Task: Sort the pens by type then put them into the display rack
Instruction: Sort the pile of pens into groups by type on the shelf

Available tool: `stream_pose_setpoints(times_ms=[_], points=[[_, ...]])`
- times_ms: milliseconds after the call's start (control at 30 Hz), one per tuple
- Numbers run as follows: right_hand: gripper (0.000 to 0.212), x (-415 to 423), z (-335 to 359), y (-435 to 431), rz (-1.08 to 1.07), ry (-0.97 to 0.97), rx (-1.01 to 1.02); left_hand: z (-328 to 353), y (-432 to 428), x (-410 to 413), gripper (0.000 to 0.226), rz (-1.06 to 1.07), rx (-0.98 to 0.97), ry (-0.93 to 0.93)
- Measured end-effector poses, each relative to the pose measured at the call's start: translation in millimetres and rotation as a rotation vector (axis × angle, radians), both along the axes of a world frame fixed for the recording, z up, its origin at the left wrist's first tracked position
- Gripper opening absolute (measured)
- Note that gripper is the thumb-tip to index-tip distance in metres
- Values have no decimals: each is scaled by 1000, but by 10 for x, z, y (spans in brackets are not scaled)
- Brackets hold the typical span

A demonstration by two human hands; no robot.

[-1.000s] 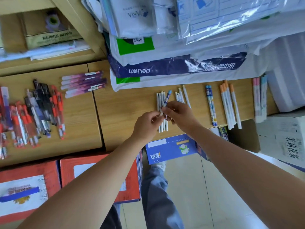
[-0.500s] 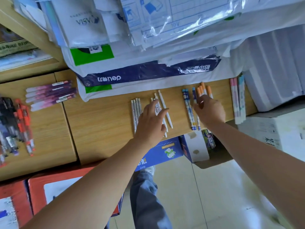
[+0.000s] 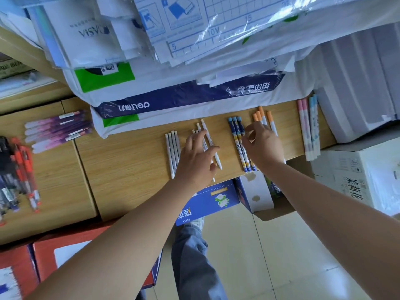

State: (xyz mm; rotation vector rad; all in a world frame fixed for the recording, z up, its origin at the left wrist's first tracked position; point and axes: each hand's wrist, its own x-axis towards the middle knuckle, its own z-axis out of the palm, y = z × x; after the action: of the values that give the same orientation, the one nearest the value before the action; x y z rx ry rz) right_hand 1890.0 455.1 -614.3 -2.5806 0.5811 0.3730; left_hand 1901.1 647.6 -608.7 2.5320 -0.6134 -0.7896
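Pens lie sorted in groups on a wooden shelf [image 3: 129,167]. My left hand [image 3: 195,161] is spread flat over a small group of white pens [image 3: 206,134], fingers apart and gripping nothing. Left of it lies a row of slim white pens [image 3: 172,152]. My right hand [image 3: 265,146] has thumb and forefinger pinched on the rightmost of three blue patterned pens [image 3: 236,137], which lies flat beside the other two. Behind that hand are orange-capped pens [image 3: 262,115]. Pink and light-blue pens [image 3: 309,128] lie at the far right. No display rack is in view.
Purple pens [image 3: 58,128] and a pile of red and black pens [image 3: 20,169] lie on the left shelf section. Stacked paper packs [image 3: 184,100] overhang the back. A blue box [image 3: 207,201], a white carton [image 3: 365,180] and red boxes [image 3: 75,252] stand below the front edge.
My right hand carried a blue-capped pen from the white groups to the right and laid it beside the two blue patterned pens. My left hand opened and spread over the white pens.
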Motion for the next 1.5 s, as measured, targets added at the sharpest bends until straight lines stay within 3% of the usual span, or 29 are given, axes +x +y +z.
stream_pose_setpoints(times_ms=[267, 600, 733, 833, 933, 1033, 1133, 1233, 1300, 1500], points=[[10, 198, 231, 685, 166, -131, 256, 258, 573, 122, 23, 163, -136, -218], [20, 337, 454, 2932, 432, -111, 434, 353, 2766, -104, 21, 400, 138, -308], [51, 223, 347, 3851, 640, 125, 288, 347, 3746, -322, 43, 499, 282, -290], [65, 102, 264, 4351, 745, 330, 84, 290, 4373, -475, 59, 509, 368, -134], [67, 14, 261, 4662, 692, 440, -99, 185, 4820, -582, 65, 462, 269, 44], [52, 67, 327, 4877, 542, 387, -174, 226, 5082, -607, 58, 436, 102, 40], [37, 177, 383, 5151, 467, 154, -66, 294, 5334, -586, 39, 502, 62, -78], [44, 270, 428, 5539, 628, -1, 71, 322, 5609, -562, 36, 559, 98, -171], [56, 328, 424, 5831, 774, -2, 92, 323, 5764, -558, 42, 586, 102, -228], [68, 336, 198, 6347, 1104, 201, -202, 207, 6029, -564, 70, 549, 185, -133]])
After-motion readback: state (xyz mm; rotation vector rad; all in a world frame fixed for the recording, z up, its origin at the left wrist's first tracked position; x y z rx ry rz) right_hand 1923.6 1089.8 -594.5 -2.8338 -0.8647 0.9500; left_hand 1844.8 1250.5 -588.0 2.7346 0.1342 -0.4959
